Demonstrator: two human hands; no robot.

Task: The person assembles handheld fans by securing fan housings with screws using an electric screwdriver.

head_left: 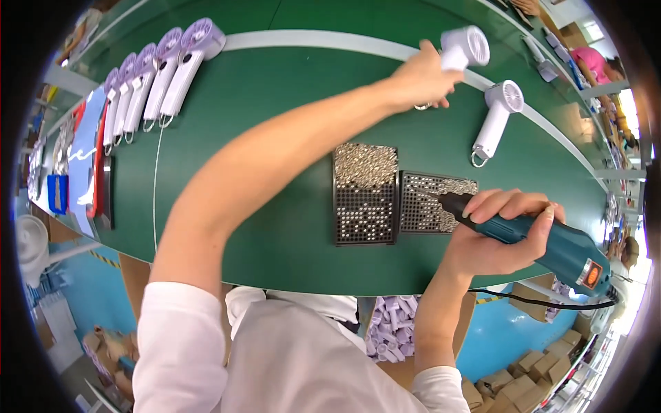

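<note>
Far right, the left grip [421, 78] is clamped on a pale-lilac plastic fan [471, 47]; near right, the right grip [494, 252] on a teal electric screwdriver [570, 253] — orange label [591, 274], print illegible.

We take this for a factory assembly workshop. A long green workbench [275, 251] carries a row of matching lilac handheld fans [140, 86], and we see a corded power screwdriver [571, 255] in use over black trays [365, 243] of small metal screws [366, 164]. Below, an open carton is heaped with lilac plastic parts [392, 327]. Cardboard boxes [513, 392] crowd the blue floor [482, 337], striped tape [105, 258] marks it, and we spot a co-worker in pink [591, 63] farther along.
</note>
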